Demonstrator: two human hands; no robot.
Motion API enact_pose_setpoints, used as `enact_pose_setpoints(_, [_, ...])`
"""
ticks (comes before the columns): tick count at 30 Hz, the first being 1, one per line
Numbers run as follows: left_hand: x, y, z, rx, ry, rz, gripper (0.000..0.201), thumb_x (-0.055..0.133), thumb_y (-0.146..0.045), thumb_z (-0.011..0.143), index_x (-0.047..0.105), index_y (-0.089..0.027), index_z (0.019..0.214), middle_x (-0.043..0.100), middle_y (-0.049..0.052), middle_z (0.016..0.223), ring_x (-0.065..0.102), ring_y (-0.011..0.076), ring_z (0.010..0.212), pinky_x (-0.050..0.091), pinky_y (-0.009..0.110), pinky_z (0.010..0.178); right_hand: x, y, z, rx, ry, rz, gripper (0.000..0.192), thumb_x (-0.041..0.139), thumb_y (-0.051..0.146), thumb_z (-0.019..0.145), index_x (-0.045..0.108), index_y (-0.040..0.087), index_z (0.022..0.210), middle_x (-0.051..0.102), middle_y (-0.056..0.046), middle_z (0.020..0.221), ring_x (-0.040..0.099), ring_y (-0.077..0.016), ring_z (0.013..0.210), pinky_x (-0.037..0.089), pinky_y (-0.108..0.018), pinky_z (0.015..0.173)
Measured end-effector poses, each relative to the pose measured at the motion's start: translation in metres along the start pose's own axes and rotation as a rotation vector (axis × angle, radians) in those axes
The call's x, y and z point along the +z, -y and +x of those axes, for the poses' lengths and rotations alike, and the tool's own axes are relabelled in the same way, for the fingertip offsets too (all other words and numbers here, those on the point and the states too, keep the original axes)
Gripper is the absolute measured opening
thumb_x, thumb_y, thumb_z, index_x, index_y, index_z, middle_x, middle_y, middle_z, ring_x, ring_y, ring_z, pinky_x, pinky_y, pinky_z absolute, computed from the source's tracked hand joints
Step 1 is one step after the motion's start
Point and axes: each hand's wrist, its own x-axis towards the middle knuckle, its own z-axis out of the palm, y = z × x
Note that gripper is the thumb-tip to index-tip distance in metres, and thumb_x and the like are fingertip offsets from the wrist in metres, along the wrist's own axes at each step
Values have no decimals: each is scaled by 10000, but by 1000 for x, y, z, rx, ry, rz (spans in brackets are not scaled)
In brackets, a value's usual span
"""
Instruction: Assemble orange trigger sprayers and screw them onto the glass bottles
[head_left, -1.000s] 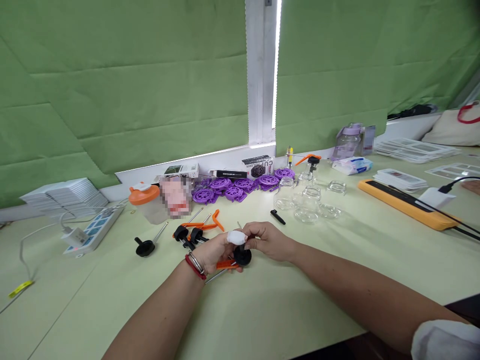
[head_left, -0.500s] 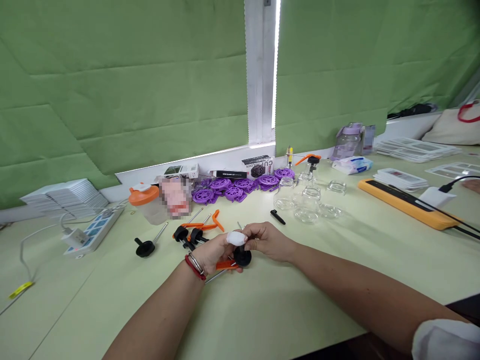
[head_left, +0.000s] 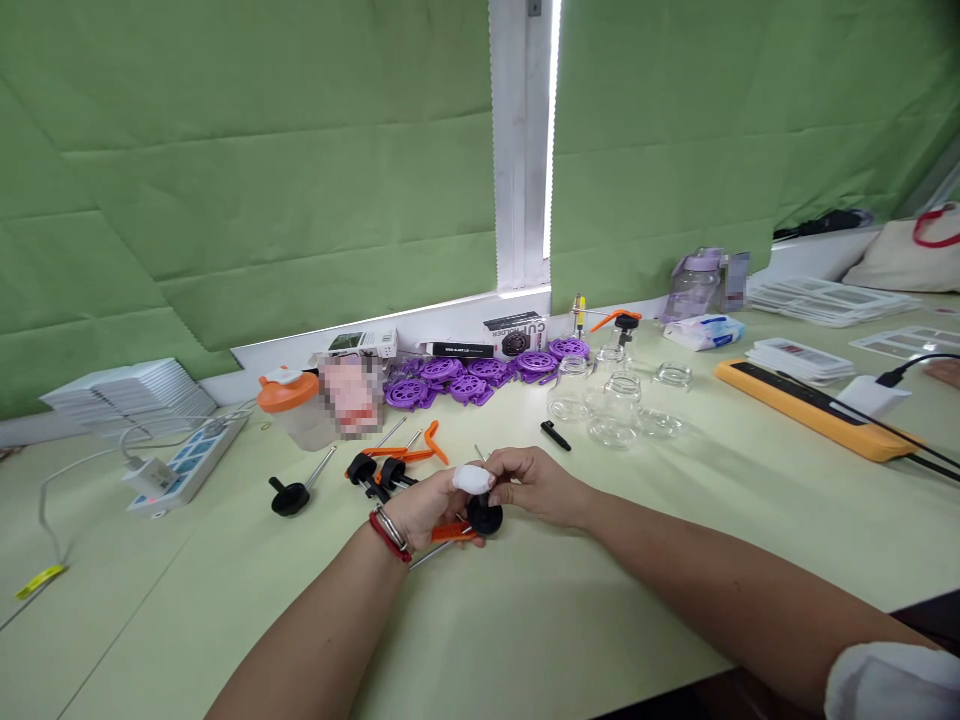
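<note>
Both hands meet over the table: the left hand (head_left: 424, 505) and right hand (head_left: 534, 483) pinch a black-knobbed clamp (head_left: 484, 516) between their fingertips, its orange handle (head_left: 450, 532) jutting beneath the left palm.

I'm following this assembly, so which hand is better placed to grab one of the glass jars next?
Probably the right hand. It lies nearer the glass jars, which stand beyond it to the right. The left hand is farther away and grips the orange-and-black part.
</note>
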Motion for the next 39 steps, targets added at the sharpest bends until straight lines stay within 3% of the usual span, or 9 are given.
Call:
enact_pose_setpoints(14, [0, 2, 0, 28, -17, -24, 504, 613, -428, 611, 517, -192, 1047, 569, 18, 738, 547, 139, 533, 393, 235, 446, -2, 3, 0, -7, 20, -25, 91, 717, 224, 691, 682, 161, 748, 610, -9, 798, 569, -138, 760, 461, -280, 734])
enact_pose_setpoints(24, [4, -2, -3, 18, -21, 3, 516, 613, -465, 619, 532, -197, 1053, 583, 23, 741, 529, 126, 488, 350, 222, 421, -1, 2, 0, 19, 0, -22, 130, 739, 251, 672, 664, 164, 734, 602, 3, 746, 558, -134, 721, 459, -279, 701])
enact_pose_setpoints(39, [-2, 1, 0, 25, 13, 4, 521, 612, -467, 651, 521, -210, 1096, 581, 23, 739, 547, 138, 520, 377, 240, 466, -3, 0, 0, -33, 28, 19, 112, 702, 254, 723, 721, 187, 811, 661, -21, 857, 580, -140, 791, 460, -288, 758])
